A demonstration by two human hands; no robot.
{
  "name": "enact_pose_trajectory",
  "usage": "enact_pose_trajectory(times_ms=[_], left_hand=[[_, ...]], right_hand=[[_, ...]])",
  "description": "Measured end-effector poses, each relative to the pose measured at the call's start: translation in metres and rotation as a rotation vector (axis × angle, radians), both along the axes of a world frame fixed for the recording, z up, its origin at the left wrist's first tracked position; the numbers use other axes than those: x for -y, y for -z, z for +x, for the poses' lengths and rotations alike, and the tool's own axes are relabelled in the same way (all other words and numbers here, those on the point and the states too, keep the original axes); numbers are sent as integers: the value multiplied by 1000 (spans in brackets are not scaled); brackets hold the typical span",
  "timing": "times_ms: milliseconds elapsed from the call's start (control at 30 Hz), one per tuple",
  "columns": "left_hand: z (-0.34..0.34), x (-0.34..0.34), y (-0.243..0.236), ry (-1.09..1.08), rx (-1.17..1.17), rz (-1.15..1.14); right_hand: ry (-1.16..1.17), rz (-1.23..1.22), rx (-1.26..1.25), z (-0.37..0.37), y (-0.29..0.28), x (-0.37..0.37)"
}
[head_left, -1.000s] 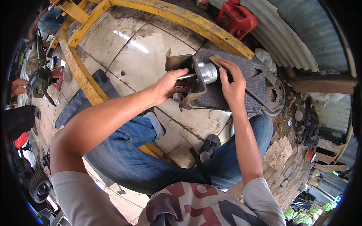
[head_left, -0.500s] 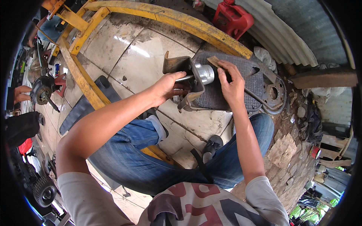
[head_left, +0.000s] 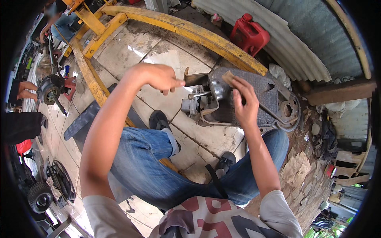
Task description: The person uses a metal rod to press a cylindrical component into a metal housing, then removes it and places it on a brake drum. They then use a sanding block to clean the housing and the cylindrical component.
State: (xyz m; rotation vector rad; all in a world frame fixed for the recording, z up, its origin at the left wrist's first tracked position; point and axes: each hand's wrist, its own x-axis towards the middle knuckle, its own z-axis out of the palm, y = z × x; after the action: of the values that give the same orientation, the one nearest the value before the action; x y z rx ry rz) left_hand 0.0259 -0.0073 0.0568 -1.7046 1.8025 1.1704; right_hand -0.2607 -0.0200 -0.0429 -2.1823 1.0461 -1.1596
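Left hand: grip loosely apart, nothing seen in it, just left of bracket. Right hand: grip clamped on tan piece, fingertip hold presumably keeping its flat free beside silver cylinder. Cylinder: at bracket's right wall; rod inside bracket, probably in line. Textured board apparently serves as support. Condition: cylinder shiny, rounded; bracket dull, brownish, bent; tan piece small, flat.

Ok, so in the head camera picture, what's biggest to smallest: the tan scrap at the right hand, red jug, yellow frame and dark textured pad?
Largest to smallest, as they look:
1. yellow frame
2. dark textured pad, though partly covered
3. red jug
4. tan scrap
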Motion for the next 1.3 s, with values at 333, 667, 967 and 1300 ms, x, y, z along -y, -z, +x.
enact_pose_trajectory(times_ms=[333, 667, 967, 1300], left_hand=[[-18, 14, 25, 96, -308, -851], [-30, 32, 36, 156, -86, -317], [-15, 35, 64, 78, -158, -381], [-23, 34, 43, -125, -166, -233]], right_hand=[[-102, -136, -323, 0, -10, -10], [-93, 6, -311, 18, -30, -9], [-99, -55, -285, 13, -23, -12], [-121, -30, -258, 0, -25, -13]])
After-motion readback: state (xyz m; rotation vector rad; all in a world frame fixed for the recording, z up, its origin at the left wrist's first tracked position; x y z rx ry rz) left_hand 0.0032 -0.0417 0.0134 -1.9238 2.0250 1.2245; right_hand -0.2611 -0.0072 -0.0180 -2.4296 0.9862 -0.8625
